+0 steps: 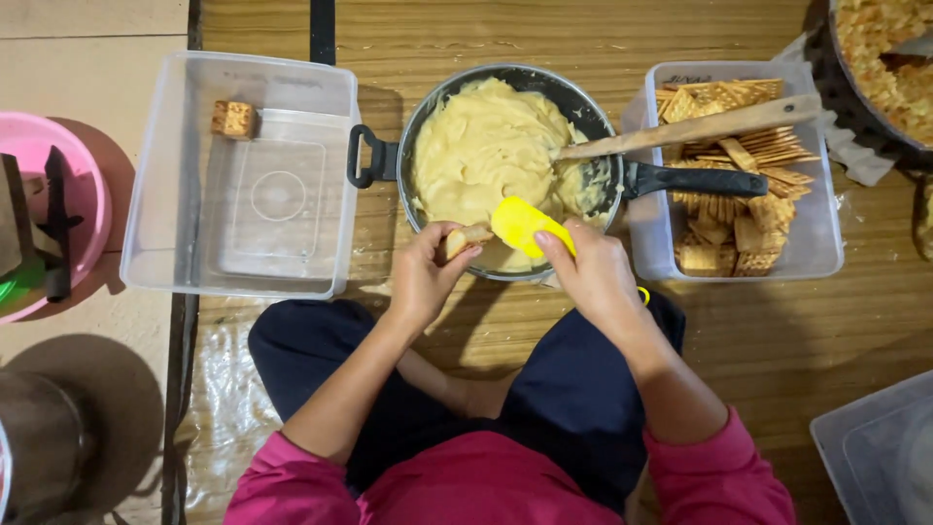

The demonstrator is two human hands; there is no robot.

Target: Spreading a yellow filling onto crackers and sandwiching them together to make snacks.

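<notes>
My left hand (pixel 424 275) holds a small square cracker (pixel 466 236) over the near rim of a dark pan (pixel 387 160) full of pale yellow cream (pixel 486 141). My right hand (pixel 595 275) grips a yellow spatula (pixel 525 225) whose blade rests against the cracker. A wooden spoon (pixel 695 127) lies in the pan, its handle pointing right. A clear plastic tub (pixel 753 165) to the right of the pan holds several square crackers. To the left, a larger clear tub (pixel 160 175) contains one filled cracker (pixel 233 119) in its far corner.
A pink basin (pixel 83 190) with dark utensils sits at the far left. A dark pot of crumbly yellow food (pixel 880 58) is at the top right. Another clear container (pixel 875 452) shows at the bottom right. My crossed legs lie below the pan.
</notes>
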